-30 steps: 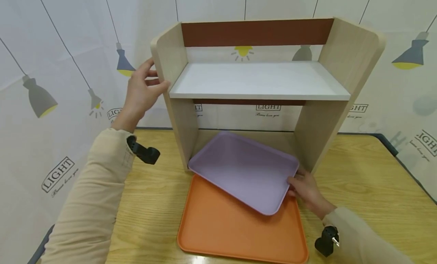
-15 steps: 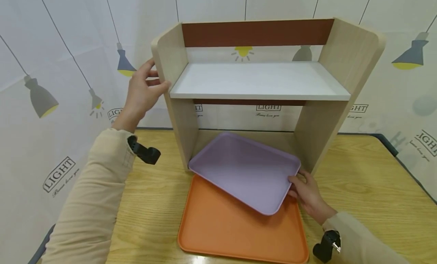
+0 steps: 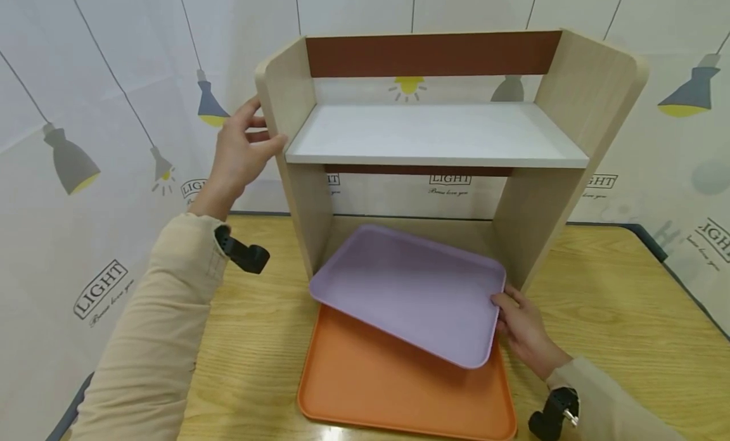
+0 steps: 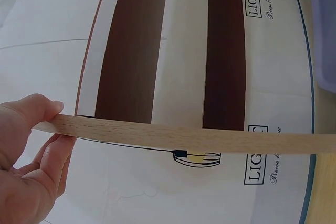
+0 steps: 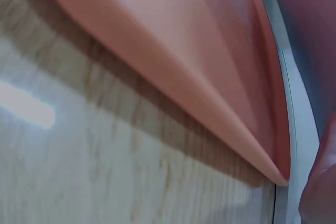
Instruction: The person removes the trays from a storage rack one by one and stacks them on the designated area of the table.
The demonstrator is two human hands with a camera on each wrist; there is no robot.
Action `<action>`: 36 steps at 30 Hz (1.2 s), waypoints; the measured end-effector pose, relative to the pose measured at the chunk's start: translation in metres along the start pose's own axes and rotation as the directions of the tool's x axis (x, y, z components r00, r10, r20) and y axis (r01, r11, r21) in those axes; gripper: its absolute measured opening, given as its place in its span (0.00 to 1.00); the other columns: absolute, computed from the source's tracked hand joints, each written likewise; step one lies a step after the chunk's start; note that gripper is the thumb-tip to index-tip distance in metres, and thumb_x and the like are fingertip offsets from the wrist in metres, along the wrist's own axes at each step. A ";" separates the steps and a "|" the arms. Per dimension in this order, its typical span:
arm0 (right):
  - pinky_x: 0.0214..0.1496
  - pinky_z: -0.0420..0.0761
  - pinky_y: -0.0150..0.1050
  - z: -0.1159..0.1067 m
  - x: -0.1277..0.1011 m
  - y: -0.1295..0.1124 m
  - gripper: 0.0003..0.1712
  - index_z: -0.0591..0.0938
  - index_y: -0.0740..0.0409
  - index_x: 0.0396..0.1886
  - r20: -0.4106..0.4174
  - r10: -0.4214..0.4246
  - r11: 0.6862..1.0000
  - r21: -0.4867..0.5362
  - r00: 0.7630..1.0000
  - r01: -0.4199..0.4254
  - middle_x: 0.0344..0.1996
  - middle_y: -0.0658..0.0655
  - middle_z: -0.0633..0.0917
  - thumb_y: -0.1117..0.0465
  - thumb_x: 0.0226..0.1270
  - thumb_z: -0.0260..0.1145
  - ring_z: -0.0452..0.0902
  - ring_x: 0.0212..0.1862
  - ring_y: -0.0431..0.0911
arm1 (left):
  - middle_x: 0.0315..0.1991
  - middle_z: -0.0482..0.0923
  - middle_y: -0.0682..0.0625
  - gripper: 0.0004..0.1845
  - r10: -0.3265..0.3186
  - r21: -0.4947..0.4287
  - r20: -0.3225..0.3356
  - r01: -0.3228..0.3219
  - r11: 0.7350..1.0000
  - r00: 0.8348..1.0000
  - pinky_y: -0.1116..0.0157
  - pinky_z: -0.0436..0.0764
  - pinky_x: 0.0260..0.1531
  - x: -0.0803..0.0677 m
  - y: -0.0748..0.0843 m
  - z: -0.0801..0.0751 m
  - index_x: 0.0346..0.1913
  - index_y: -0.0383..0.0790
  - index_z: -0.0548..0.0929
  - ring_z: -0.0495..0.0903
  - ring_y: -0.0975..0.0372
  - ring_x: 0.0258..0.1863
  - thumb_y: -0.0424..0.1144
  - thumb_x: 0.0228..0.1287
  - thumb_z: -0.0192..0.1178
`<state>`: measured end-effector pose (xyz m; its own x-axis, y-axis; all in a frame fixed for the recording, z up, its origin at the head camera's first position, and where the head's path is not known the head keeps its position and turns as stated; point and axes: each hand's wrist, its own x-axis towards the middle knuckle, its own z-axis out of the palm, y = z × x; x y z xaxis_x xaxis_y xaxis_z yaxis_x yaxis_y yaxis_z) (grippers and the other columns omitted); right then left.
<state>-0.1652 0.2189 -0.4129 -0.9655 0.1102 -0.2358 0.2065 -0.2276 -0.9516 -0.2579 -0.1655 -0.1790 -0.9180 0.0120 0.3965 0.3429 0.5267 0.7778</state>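
Observation:
My left hand (image 3: 242, 146) grips the front edge of the left side panel (image 4: 199, 132) of a small wooden shelf unit; in the left wrist view the thumb lies on one face and fingers on the other. With my right hand (image 3: 525, 324) I pinch the right short edge of a purple tray (image 3: 410, 295). The purple tray sits askew, its back part inside the lower compartment and its front corner over an orange tray (image 3: 399, 390). That orange tray lies on the table in front of the shelf. The right wrist view shows the orange tray's rim (image 5: 173, 72) close up.
A white middle shelf board (image 3: 436, 134) spans the unit above the purple tray. The right side panel (image 3: 547, 175) rises just beyond my right hand. The wooden table (image 3: 616, 289) extends to both sides, with a printed cloth (image 3: 142, 238) behind it.
My right hand has shifted slightly right and toward me with the purple tray, whose front corner swings right and nearer. The left hand stays on the side panel.

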 end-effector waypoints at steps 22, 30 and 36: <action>0.31 0.79 0.32 -0.029 -0.016 0.003 0.20 0.67 0.52 0.56 0.232 -0.013 0.998 -0.063 0.973 0.028 0.29 0.48 0.81 0.66 0.64 0.52 0.78 0.31 0.39 | 0.54 0.67 0.44 0.34 -0.014 0.047 0.000 0.014 0.999 1.000 0.58 0.74 0.47 -0.001 0.000 -0.001 0.67 0.56 0.55 0.71 0.55 0.52 0.39 0.59 0.56; 0.23 0.76 0.29 -0.030 -0.019 0.013 0.18 0.77 0.36 0.38 0.300 -0.026 0.995 -0.086 0.953 0.055 0.22 0.48 0.81 0.67 0.62 0.53 0.76 0.23 0.37 | 0.54 0.66 0.44 0.34 -0.018 0.045 0.000 0.018 0.999 1.000 0.58 0.74 0.47 -0.002 0.001 0.000 0.67 0.57 0.55 0.71 0.55 0.52 0.39 0.59 0.56; 0.24 0.76 0.30 -0.027 -0.019 0.018 0.15 0.72 0.41 0.41 0.305 0.015 0.996 -0.087 0.952 0.013 0.19 0.48 0.80 0.66 0.61 0.54 0.76 0.23 0.37 | 0.54 0.66 0.45 0.34 -0.022 0.041 0.004 0.022 0.999 1.000 0.58 0.74 0.47 -0.002 0.000 0.000 0.67 0.57 0.55 0.70 0.55 0.52 0.39 0.59 0.56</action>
<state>-0.1391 0.2391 -0.4311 -0.9647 -0.1939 -0.1783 0.2073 -0.1408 -0.9681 -0.2563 -0.1654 -0.1796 -0.9260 0.0035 0.3775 0.3141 0.5616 0.7654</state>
